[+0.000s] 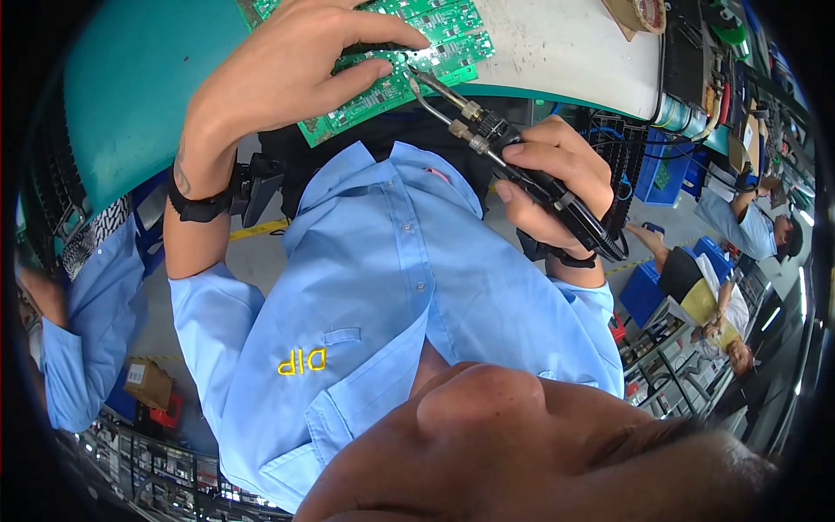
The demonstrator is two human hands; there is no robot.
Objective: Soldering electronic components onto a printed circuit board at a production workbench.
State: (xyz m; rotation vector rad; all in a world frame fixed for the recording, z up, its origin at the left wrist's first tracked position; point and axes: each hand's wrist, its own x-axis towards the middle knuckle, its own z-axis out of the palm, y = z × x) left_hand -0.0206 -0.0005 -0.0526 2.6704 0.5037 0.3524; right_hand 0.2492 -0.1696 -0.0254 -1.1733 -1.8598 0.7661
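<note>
A green circuit board (409,61) lies at the edge of a white and teal work table (557,43). My left hand (287,70) rests on the board, wearing a black wrist strap (204,204). Its index and middle fingers pinch a thin dark piece (370,50). My right hand (557,174) grips the black handle of a soldering iron (522,170), whose metal tip (416,76) touches the board just beside my left fingertips. My light blue shirt (383,296) fills the middle of the view.
Another person's blue sleeve (87,296) is at the left edge. Two people (748,226) sit at benches on the right, near blue crates (661,174). A tape roll (644,13) lies on the table's far side. A cardboard box (148,383) stands on the floor.
</note>
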